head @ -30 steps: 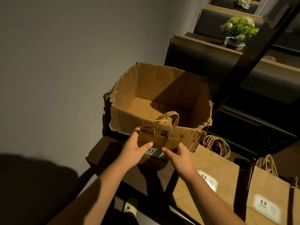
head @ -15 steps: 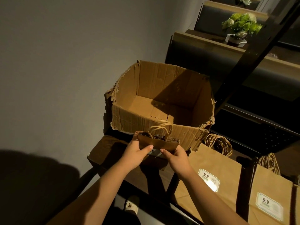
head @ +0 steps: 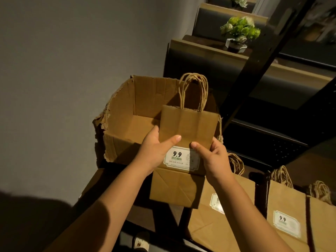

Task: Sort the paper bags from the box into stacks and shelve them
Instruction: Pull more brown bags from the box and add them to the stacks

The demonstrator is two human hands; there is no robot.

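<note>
Both hands held one small flat paper bag (head: pixel 187 135) upright, its face toward the camera. The left hand (head: pixel 154 151) gripped the bag's left edge, thumb laid across the front and pointing toward the right hand, the other fingers hidden behind the paper. The right hand (head: pixel 214 159) gripped the opposite edge in the same way, thumb tip on the front just above a white label (head: pixel 180 159) printed "9.9". The label sat between the two thumbs, partly covered by the right one. Above the hands rose the bag's twisted paper handles (head: pixel 193 91). Below the hands the folded bottom flap (head: pixel 176 188) of the bag hung down.

Directly behind the held bag stood a torn cardboard box (head: pixel 125 110), open at the top, with bare cardboard showing in the part of its floor that could be seen. To the right of the right hand and lower, larger paper bags (head: pixel 287 215) lay flat in a row with the same labels, their handles pointing away from the person. Far beyond the hands, up and to the right, a small pot of green and white flowers (head: pixel 240 31) sat on a ledge
</note>
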